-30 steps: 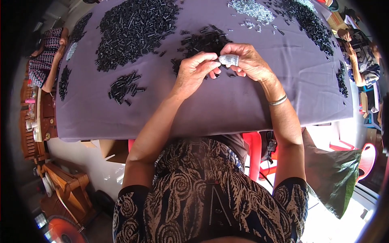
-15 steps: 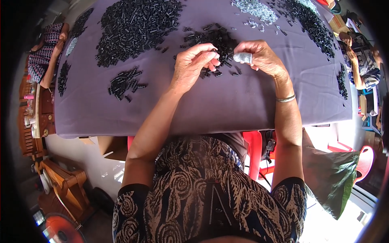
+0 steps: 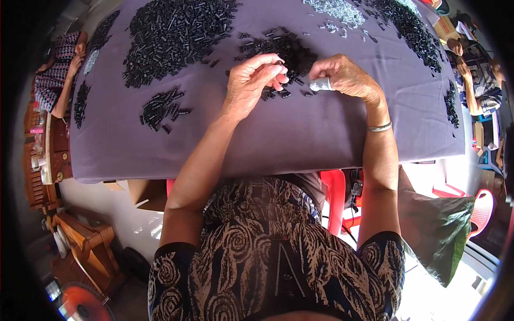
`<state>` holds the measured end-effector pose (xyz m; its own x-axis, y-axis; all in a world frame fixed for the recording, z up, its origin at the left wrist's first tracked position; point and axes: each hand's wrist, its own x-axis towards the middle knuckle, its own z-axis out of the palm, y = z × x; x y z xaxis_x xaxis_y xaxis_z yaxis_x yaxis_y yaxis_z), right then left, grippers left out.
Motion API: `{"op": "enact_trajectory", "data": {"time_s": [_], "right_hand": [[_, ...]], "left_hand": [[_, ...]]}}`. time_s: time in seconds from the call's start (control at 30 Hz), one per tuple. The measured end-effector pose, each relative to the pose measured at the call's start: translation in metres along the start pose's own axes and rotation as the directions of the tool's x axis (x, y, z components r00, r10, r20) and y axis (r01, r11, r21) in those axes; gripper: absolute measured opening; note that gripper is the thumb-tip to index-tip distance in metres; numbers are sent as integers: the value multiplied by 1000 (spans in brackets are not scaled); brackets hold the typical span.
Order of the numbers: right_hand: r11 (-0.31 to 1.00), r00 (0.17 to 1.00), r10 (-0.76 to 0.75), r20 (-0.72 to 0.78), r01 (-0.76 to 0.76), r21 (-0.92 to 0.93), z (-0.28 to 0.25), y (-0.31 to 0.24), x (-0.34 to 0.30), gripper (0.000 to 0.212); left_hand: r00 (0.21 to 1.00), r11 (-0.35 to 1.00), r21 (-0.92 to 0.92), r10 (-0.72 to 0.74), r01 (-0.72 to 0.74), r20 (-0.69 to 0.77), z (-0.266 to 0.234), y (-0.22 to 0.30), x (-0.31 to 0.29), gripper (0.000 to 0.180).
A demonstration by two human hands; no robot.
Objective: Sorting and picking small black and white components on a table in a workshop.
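My left hand [image 3: 247, 83] is raised over the near side of the middle pile of small black cylindrical parts [image 3: 286, 51]. Its thumb and fingertips pinch a small dark piece [image 3: 280, 62], mostly covered by the fingers. To the right of that pile, my right hand [image 3: 342, 77] bends down with curled fingers. Whitish tape [image 3: 320, 84] wraps its thumb. Forefinger and thumb come close together, and anything between them is too small to make out. A smaller group of black cylinders [image 3: 160, 109] lies to the left of my left forearm.
A purple cloth [image 3: 300, 144] covers the table. A large black heap [image 3: 176, 37] lies far left, clear small pieces [image 3: 337, 13] far right, and more black parts [image 3: 412, 37] beyond. Other people sit at both sides. A red chair [image 3: 333, 198] stands below the table edge.
My right hand has turned downward beside the middle pile, its fingers curling lower. The left hand has shifted slightly left and up, still pinching the small dark piece.
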<state>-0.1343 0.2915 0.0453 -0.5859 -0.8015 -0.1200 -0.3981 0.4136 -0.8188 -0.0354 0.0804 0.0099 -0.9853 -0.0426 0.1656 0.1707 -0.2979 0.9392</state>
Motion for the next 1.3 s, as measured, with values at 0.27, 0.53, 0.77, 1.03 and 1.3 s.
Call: {"op": "enact_trajectory", "data": {"time_s": [0.27,0.53,0.77,1.03,1.3], "right_hand": [[995,999,-9,-48,13,94,1,6,0,16],[999,999,2,-44,0,47,2,4,-1,20],[981,992,-82,91,96,-170,14,-13,2,27],[972,989,-119,-84,99,-212,18,-18,-2,18],[953,999,-25,-43,11,-302,13,-18,-5,16]], "left_hand": [[999,1000,17,18,-19,36,0,1,-1,21],[998,1000,-7,-20,20,65,1,-1,-1,22],[997,1000,-22,-13,14,71,1,-2,-1,22],[999,999,6,-40,40,37,1,-2,-2,21],[998,999,22,-35,34,46,3,-2,-1,21]]}}
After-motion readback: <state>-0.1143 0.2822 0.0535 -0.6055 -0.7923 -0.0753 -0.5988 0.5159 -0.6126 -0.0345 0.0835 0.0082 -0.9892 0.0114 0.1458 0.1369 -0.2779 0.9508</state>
